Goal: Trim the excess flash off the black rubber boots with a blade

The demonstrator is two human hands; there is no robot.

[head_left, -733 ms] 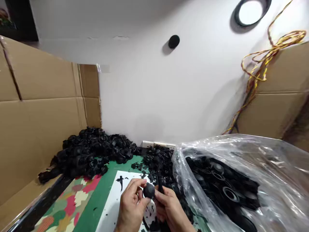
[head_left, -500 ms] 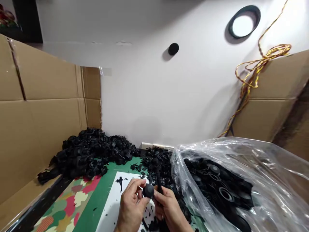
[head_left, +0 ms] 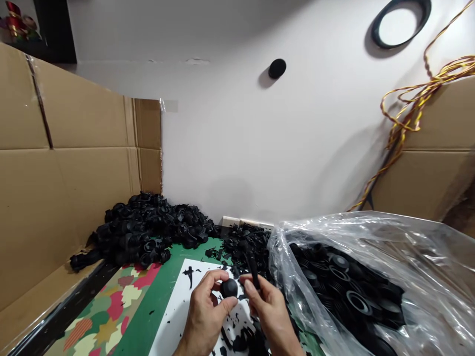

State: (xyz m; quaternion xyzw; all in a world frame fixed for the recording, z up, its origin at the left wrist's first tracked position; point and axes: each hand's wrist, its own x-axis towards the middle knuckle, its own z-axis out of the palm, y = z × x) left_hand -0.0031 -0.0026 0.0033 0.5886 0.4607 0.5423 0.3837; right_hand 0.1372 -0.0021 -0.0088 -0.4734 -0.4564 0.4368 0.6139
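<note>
My left hand [head_left: 205,311] pinches a small round black rubber part [head_left: 229,288] between thumb and fingers, low in the middle of the view. My right hand [head_left: 269,311] sits right beside it, fingers closed on a thin black tool [head_left: 253,269] that stands up above the part. Both hands hover over a white sheet [head_left: 174,311] strewn with black rubber trimmings.
A heap of black rubber parts [head_left: 144,235] lies at the back left against a cardboard wall [head_left: 67,188]. A clear plastic bag [head_left: 371,277] of more black parts fills the right. Black scraps [head_left: 247,242] are piled behind the hands. Yellow-red wires [head_left: 411,113] hang at right.
The view has shifted slightly. My hands stay together on the part, and my right hand's fingers have lifted a little with the tool.
</note>
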